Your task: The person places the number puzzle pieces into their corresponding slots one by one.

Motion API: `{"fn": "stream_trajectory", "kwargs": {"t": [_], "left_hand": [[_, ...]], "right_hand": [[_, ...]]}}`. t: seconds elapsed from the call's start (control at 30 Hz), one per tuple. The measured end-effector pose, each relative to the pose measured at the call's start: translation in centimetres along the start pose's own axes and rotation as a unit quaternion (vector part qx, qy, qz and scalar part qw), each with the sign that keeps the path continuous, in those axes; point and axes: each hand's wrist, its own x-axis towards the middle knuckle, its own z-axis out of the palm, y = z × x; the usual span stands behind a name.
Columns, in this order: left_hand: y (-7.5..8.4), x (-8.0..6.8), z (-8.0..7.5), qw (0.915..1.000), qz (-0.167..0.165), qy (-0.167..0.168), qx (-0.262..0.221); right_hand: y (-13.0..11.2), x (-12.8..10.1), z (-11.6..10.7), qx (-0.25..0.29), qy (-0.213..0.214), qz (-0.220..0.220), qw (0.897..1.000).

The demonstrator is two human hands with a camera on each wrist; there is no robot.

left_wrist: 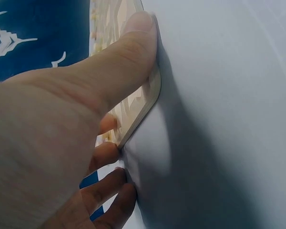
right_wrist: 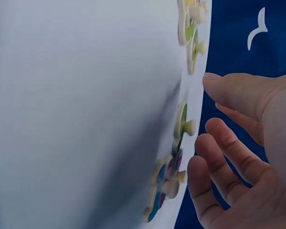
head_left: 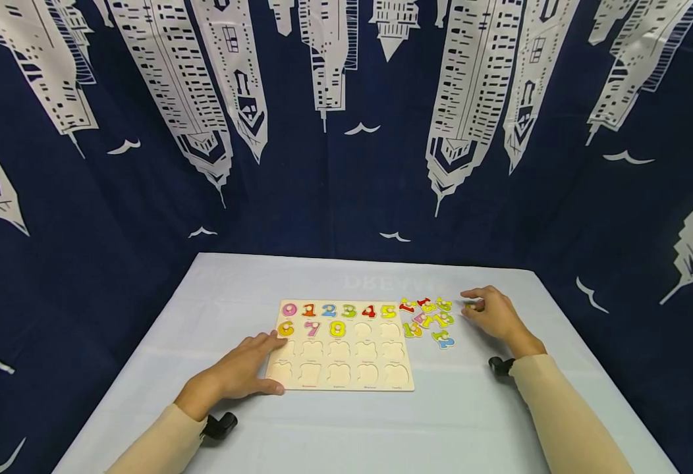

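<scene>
A wooden number puzzle board (head_left: pixel 346 368) lies on the table, with colored numbers 0 to 8 set in its upper recesses. My left hand (head_left: pixel 240 368) rests at its left side. In the left wrist view the thumb (left_wrist: pixel 131 47) presses on the board's edge, and the other fingers lie around the corner. My right hand (head_left: pixel 495 316) hovers right of the loose number pieces (head_left: pixel 443 320). A bit of yellow-green shows by its fingertips in the head view. In the right wrist view, thumb and fingers stand apart with nothing between them; a green piece (right_wrist: pixel 182 125) with a peg lies beyond.
Several loose pieces lie close together beside the board's right edge, some overlapping. A blue and green piece (head_left: pixel 443 339) lies nearest the front. White cloth covers the table (head_left: pixel 346 434); behind it hangs a dark blue curtain (head_left: pixel 323 197) with white buildings. Each wrist wears a black camera.
</scene>
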Motion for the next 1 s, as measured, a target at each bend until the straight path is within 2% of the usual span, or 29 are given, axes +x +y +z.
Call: {"fn": "stream_trajectory", "kwargs": {"t": [0.4, 0.57, 0.73, 1.0], "left_hand": [[-0.1, 0.2, 0.2, 1.0, 0.006, -0.001, -0.005], [0.0, 0.3, 0.0, 0.9999, 0.012, 0.0, 0.002], [0.0, 0.2, 0.0, 0.9999, 0.01, -0.002, -0.004], [-0.1, 0.1, 0.1, 1.0, -0.004, -0.003, 0.0]], "right_hand": [[1.6, -0.2, -0.4, 0.0, -0.012, 0.039, 0.999], [2.1, 0.1, -0.2, 0.003, -0.01, 0.042, 0.999], [1.7, 0.1, 0.0, 0.011, -0.001, 0.036, 0.999], [0.2, 0.0, 0.4, 0.026, 0.036, 0.033, 0.998]]}}
